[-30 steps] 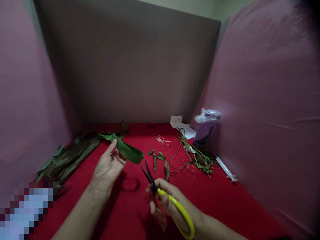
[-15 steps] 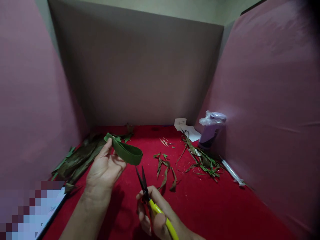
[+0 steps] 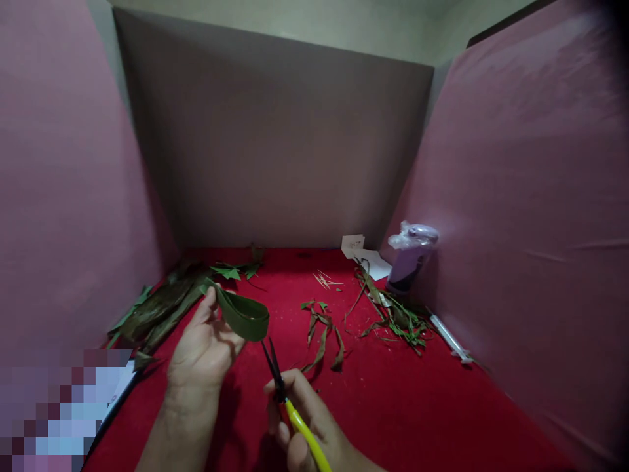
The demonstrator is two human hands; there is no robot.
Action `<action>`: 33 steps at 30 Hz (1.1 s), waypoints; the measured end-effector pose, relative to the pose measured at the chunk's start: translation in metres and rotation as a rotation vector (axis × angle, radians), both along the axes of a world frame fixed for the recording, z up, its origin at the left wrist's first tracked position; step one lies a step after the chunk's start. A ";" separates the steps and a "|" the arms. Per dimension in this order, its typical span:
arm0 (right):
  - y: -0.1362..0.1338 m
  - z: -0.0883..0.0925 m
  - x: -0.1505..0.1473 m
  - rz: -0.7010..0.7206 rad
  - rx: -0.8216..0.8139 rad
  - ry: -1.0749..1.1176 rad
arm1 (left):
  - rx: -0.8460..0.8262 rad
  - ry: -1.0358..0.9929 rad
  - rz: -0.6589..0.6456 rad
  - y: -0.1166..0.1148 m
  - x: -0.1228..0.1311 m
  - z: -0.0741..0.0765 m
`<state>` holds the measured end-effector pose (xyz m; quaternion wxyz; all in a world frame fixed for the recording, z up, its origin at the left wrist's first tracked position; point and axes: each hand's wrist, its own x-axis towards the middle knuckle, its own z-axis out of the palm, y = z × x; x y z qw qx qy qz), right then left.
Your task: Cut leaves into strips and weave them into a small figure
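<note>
Between thumb and fingers, my left hand (image 3: 206,341) pinches the ends of a green leaf strip (image 3: 244,321) bent over into a loop. The loop's rounded end points right, above the red cloth (image 3: 422,413). My right hand (image 3: 304,416) grips scissors (image 3: 276,377) with dark blades and yellow and red handles. The blades are slightly parted and point up, their tips just below the loop's rounded end. I cannot tell whether they touch the leaf. Several cut leaf scraps (image 3: 322,331) lie on the cloth beyond my right hand.
Large dark leaves (image 3: 162,305) lie at the left. Thin wooden sticks (image 3: 323,280) and white paper (image 3: 374,264) are toward the back. At the right are a leaf pile (image 3: 405,321), a purple container (image 3: 409,265) and a syringe (image 3: 451,339). A pixelated screen (image 3: 105,410) sits front left. Pink walls (image 3: 531,216) flank the cloth.
The leaf loop has dropped a little and moved left, with its rounded end turned lower. The scissors have shifted slightly left and down, with their blades closer together. The view has shifted slightly.
</note>
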<state>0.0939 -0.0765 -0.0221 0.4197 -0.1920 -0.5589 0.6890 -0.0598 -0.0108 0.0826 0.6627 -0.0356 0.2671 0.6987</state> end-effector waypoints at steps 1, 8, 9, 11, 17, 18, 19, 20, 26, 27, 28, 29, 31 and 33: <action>0.000 -0.001 0.000 0.003 0.008 0.013 | 0.000 -0.013 -0.012 -0.001 0.002 -0.001; 0.000 -0.002 -0.002 -0.079 0.028 0.121 | -0.045 -0.120 -0.098 -0.008 0.020 -0.003; -0.001 0.000 -0.002 -0.083 0.032 0.127 | -0.047 -0.121 -0.096 -0.009 0.023 -0.004; -0.002 0.003 -0.004 -0.066 0.025 0.132 | -0.053 -0.116 -0.101 -0.010 0.027 -0.008; -0.003 0.010 -0.010 -0.100 0.068 0.200 | -0.081 -0.040 -0.095 -0.013 0.033 -0.026; -0.003 0.011 -0.010 -0.116 0.089 0.201 | -0.089 -0.031 -0.095 -0.014 0.034 -0.028; -0.003 0.011 -0.010 -0.140 0.106 0.205 | -0.094 -0.027 -0.093 -0.014 0.034 -0.029; -0.002 0.012 -0.010 -0.165 0.119 0.209 | -0.097 -0.029 -0.089 -0.015 0.035 -0.031; -0.002 0.003 -0.013 -0.322 0.170 0.277 | -0.127 -0.084 -0.062 -0.022 0.038 -0.033; -0.003 0.001 -0.013 -0.348 0.179 0.292 | -0.127 -0.089 -0.057 -0.023 0.039 -0.033; -0.003 -0.002 -0.013 -0.359 0.186 0.297 | -0.127 -0.091 -0.052 -0.023 0.040 -0.032; -0.003 -0.004 -0.012 -0.354 0.196 0.290 | -0.129 -0.092 -0.049 -0.024 0.040 -0.032; -0.003 -0.007 -0.010 -0.317 0.226 0.250 | -0.142 -0.090 -0.040 -0.024 0.042 -0.032; -0.002 -0.009 -0.006 -0.308 0.245 0.215 | -0.165 -0.098 -0.025 -0.023 0.044 -0.032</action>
